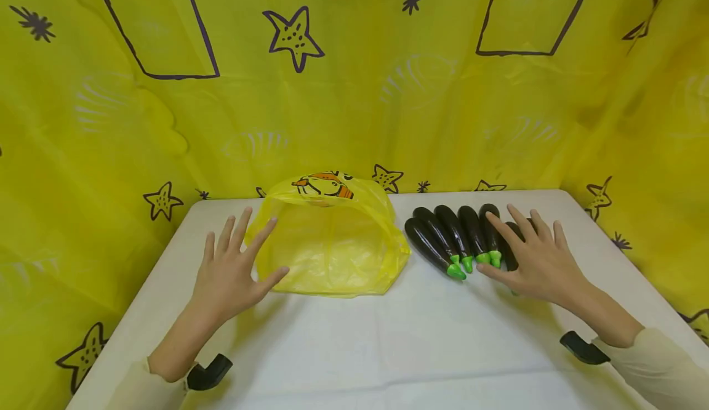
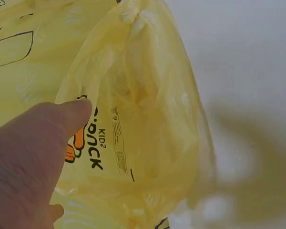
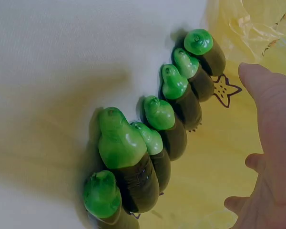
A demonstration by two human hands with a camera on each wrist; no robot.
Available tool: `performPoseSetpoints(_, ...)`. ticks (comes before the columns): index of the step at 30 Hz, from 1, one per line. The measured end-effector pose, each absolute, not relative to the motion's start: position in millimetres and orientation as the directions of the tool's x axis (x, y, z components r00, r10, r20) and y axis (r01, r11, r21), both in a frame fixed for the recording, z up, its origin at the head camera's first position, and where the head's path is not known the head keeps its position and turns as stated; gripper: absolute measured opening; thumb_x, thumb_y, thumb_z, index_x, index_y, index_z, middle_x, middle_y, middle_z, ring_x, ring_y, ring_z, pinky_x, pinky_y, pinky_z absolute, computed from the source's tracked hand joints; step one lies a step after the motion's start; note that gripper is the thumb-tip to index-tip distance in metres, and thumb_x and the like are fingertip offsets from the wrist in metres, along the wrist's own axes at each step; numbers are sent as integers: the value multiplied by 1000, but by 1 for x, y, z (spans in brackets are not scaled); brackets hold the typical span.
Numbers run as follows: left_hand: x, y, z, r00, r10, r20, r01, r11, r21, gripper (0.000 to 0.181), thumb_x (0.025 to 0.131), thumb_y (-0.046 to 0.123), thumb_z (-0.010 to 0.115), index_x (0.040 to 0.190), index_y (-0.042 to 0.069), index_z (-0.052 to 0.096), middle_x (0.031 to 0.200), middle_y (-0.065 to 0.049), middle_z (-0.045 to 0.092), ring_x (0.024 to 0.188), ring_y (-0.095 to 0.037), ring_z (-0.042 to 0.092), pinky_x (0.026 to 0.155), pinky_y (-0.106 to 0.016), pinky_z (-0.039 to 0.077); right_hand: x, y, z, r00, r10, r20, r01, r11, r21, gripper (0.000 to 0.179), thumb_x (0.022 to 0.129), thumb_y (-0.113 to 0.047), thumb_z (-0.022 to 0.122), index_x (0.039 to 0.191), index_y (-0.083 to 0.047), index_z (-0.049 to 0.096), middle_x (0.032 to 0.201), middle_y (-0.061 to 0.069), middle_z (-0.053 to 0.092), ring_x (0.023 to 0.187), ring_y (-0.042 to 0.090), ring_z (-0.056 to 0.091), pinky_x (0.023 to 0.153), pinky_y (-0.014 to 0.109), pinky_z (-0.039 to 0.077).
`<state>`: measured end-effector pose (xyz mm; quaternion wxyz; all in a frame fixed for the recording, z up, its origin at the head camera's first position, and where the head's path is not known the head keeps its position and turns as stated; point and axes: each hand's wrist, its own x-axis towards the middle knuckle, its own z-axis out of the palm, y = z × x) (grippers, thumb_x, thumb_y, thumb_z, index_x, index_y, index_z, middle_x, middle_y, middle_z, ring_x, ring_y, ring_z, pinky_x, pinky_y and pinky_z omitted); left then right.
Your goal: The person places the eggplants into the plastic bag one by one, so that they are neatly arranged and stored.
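Observation:
A yellow plastic bag [image 1: 332, 250] lies on the white table with its mouth held wide toward me; black lettering and an orange print show on it in the left wrist view. My left hand [image 1: 229, 271] hovers at the bag's left side, fingers spread, holding nothing. To the right of the bag, several dark eggplants [image 1: 429, 247] with green stem ends lie in a row. Over the right end of that row is my right hand [image 1: 540, 259], fingers spread and holding nothing; it hides part of the last eggplants. The right wrist view shows their green caps [image 3: 159, 113] close up.
The white table [image 1: 354, 348] has a fold line across its front. Yellow cloth [image 1: 354, 108] printed with stars and shells hangs behind the table and on both sides. A black strap piece [image 1: 209, 372] sits at the left wrist, another [image 1: 584, 348] at the right.

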<state>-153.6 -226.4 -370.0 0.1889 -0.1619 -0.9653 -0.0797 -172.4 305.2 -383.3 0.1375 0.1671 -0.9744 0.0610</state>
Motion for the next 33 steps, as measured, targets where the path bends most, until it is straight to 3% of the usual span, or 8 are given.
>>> performPoseSetpoints(2, -155, -228, -368, -858, 284, 428, 365, 923, 119, 89, 88, 52, 75, 163, 30, 31, 168, -20, 19, 145, -54, 30, 108, -78, 33, -173, 307, -381, -907, -312, 284, -344, 937, -69, 102, 85, -65, 72, 165, -27, 22, 164, 26, 22, 140, 66, 23, 112, 85, 5)
performPoseSetpoints(5, -158, -231, -365, -850, 269, 454, 392, 898, 202, 89, 88, 42, 79, 163, 29, 31, 166, -23, 23, 134, -56, 43, 75, -62, 59, -176, 309, -377, -906, -317, 281, -345, 937, -58, 103, 85, -65, 73, 165, -26, 21, 163, 27, 23, 139, 66, 23, 110, 86, 9)
performPoseSetpoints(9, -163, -235, -362, -863, 251, 439, 405, 862, 304, 90, 89, 32, 82, 163, 32, 30, 165, -23, 24, 118, -50, 59, 42, -33, 48, -181, 313, -373, -896, -323, 305, -356, 933, -56, 103, 83, -63, 76, 164, -26, 23, 161, 29, 26, 138, 66, 25, 108, 86, 15)
performPoseSetpoints(15, -169, -239, -359, -833, 311, 457, 481, 814, 324, 88, 86, 15, 85, 160, 21, 38, 152, -26, 40, 88, -40, 67, 53, -39, 57, -189, 323, -371, -881, -343, 326, -388, 918, -84, 100, 84, -58, 77, 163, -23, 27, 159, 31, 28, 134, 64, 30, 104, 85, 23)
performPoseSetpoints(24, -178, -244, -363, -844, 314, 435, 504, 743, 441, 75, 81, -1, 85, 147, 8, 53, 115, -19, 61, 78, -25, 70, 70, -49, 63, -203, 351, -368, -939, -293, 179, -336, 892, -303, 91, 91, -43, 77, 162, -12, 29, 156, 42, 21, 134, 69, 26, 99, 87, 24)
performPoseSetpoints(27, -181, -244, -364, -870, 294, 396, 472, 731, 493, 71, 82, -3, 84, 146, 7, 54, 114, -20, 63, 80, -27, 72, 66, -39, 63, -206, 361, -367, -947, -301, 114, -321, 868, -378, 86, 94, -37, 75, 160, -5, 29, 154, 43, 23, 135, 67, 25, 98, 86, 25)
performPoseSetpoints(31, -186, -243, -365, -909, 248, 336, 410, 686, 602, 68, 84, -7, 80, 146, 7, 54, 119, -26, 62, 85, -33, 73, 55, -25, 61, -211, 372, -367, -936, -340, 88, -343, 831, -438, 79, 97, -27, 74, 157, 4, 32, 151, 40, 33, 133, 61, 35, 96, 78, 42)
performPoseSetpoints(33, -188, -241, -366, -923, 225, 313, 381, 660, 648, 68, 85, -9, 79, 146, 8, 54, 119, -27, 61, 86, -34, 73, 55, -28, 63, -212, 377, -366, -946, -324, 30, -298, 826, -479, 80, 99, -29, 71, 158, 3, 28, 149, 41, 36, 117, 54, 55, 87, 65, 55)
